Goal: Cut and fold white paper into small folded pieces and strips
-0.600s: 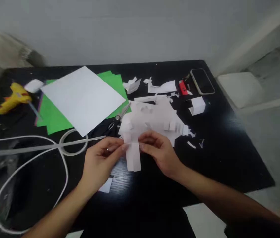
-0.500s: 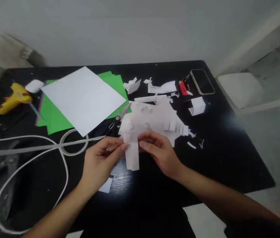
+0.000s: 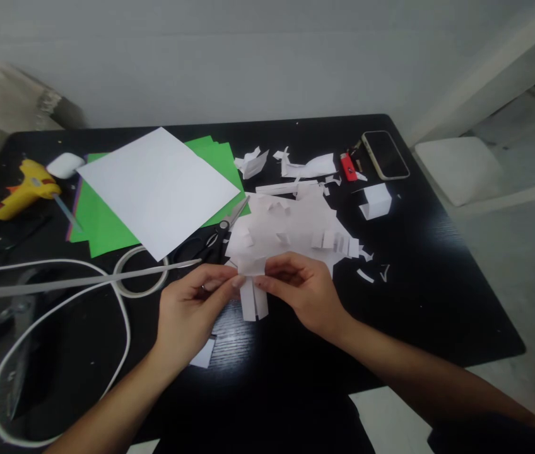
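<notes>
Between my two hands is a small folded white paper piece, with two narrow flaps hanging down side by side and a slit between them. My left hand pinches its left edge between thumb and fingers. On the opposite edge, my right hand pinches with its thumb pressed to the front. Behind the piece lies a larger sheet of white paper with several small folded scraps on it. Black-handled scissors lie just beyond my left hand, blades pointing up and right.
A white sheet rests on green sheets. At left are a yellow glue gun, a roll of tape and a white cable. Toward the right lie paper scraps, a red lighter and a phone.
The folded paper has been turned in my fingers: its top part now bends across, and a slit shows between the lower flaps. My right thumb has shifted left onto its front.
</notes>
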{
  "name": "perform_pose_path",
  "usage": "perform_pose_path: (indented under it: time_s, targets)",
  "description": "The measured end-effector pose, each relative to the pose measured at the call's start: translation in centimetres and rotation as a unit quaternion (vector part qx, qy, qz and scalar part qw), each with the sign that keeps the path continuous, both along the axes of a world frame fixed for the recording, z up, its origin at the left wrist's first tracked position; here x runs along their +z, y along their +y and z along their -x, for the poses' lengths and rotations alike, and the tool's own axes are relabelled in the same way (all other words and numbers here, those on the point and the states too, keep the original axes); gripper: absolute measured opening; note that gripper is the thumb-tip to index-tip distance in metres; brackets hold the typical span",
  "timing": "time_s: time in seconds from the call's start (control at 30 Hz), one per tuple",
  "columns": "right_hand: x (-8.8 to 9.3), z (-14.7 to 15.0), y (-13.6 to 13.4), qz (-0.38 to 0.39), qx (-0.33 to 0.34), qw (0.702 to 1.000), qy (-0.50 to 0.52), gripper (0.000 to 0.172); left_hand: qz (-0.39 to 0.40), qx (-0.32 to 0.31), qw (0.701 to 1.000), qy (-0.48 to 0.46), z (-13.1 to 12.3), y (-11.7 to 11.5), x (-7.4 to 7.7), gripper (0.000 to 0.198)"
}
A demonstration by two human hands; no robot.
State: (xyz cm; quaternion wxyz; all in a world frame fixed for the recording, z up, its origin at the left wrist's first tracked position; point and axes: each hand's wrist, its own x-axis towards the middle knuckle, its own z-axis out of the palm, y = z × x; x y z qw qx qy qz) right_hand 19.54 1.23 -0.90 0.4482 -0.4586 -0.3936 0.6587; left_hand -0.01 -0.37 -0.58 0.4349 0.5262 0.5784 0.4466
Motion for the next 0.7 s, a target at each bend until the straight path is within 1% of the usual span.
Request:
perform_pose_path:
  time_s: [0.1,0.23,0.47,0.7]
  targets:
    - [-0.08,-0.01,0.02,-0.009,0.008,1.000,-0.005,0.026,-0.010,-0.002,1.000,0.011,0.00,-0.01,-0.02,0.004]
    - [-0.16,0.04,0.08,0.000,0.016,1.000,0.004,0.029,-0.020,0.007,0.999,0.024,0.00,-0.05,0.09,0.004]
    - [-0.09,0.12,0.12,0.011,-0.005,1.000,0.005,0.024,-0.018,0.002,0.999,0.039,0.00,0.02,0.04,0.003]
    - [-0.07,0.18,-0.03,-0.001,-0.021,1.000,-0.015,0.022,-0.018,-0.003,0.999,0.040,0.21,-0.22,-0.11,0.005]
